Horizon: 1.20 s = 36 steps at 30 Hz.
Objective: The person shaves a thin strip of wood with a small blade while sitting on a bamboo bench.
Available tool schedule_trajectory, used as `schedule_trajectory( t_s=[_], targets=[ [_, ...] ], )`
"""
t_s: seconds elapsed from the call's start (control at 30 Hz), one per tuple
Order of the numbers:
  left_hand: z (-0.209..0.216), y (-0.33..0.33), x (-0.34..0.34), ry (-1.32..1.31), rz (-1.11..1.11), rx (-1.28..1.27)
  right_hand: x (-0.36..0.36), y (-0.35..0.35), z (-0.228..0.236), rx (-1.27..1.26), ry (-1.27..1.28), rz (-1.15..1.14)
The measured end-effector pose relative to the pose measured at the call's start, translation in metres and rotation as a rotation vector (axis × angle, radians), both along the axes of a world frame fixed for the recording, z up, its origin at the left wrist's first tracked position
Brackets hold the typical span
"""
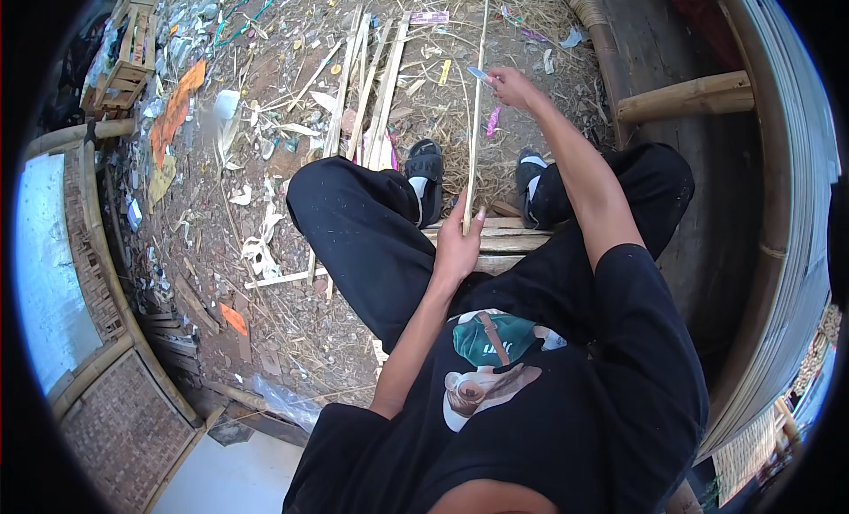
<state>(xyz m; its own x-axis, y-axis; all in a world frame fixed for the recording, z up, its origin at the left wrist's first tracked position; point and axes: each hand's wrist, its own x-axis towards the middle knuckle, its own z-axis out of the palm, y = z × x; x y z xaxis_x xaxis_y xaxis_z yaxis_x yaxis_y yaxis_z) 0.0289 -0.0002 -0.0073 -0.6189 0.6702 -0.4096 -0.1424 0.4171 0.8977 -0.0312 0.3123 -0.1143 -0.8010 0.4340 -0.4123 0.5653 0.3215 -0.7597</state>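
Note:
A long, thin bamboo strip (477,125) runs from between my knees up past the top of the view. Near its lower end my left hand (458,247) is closed around it. Farther out, my right hand (513,86) grips a knife, its handle hidden in the fingers. The short bluish blade (479,74) points left and lies across the strip; whether it cuts in cannot be made out. A second thin sliver (468,98) shows just left of the strip, below the blade.
Several split bamboo slats (389,81) lie on the littered ground ahead. A wooden crate (133,50) stands far left, with an orange scrap (177,107) near it. Woven panels (133,408) edge the lower left. At right, a bamboo post (690,97) juts out beside my right arm.

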Motion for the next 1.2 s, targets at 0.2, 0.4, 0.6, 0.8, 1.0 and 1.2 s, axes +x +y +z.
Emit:
schedule_trajectory(
  t_s=[0.2, 0.4, 0.6, 0.8, 1.0, 1.2],
  targets=[
    [-0.004, -0.005, 0.003, 0.106, -0.045, 0.005, 0.011, 0.002, -0.004, -0.489, 0.049, -0.141],
    [0.079, 0.012, -0.004, -0.354, -0.082, -0.291, 0.021, -0.008, -0.001, -0.666, 0.041, -0.23],
    [0.041, -0.011, 0.005, -0.076, -0.156, -0.051, 0.021, -0.018, -0.003, -0.263, 0.025, -0.229],
    [0.048, 0.037, -0.023, -0.629, 0.189, 0.012, 0.005, -0.022, 0.023, 0.137, -0.07, -0.245],
    [0.053, 0.082, -0.057, -0.776, 0.122, -0.038, 0.001, 0.0, 0.049, 0.28, -0.132, -0.122],
    [0.08, 0.098, -0.09, -0.749, 0.059, -0.042, -0.014, 0.035, 0.152, 0.746, -0.217, 0.179]
  ],
)
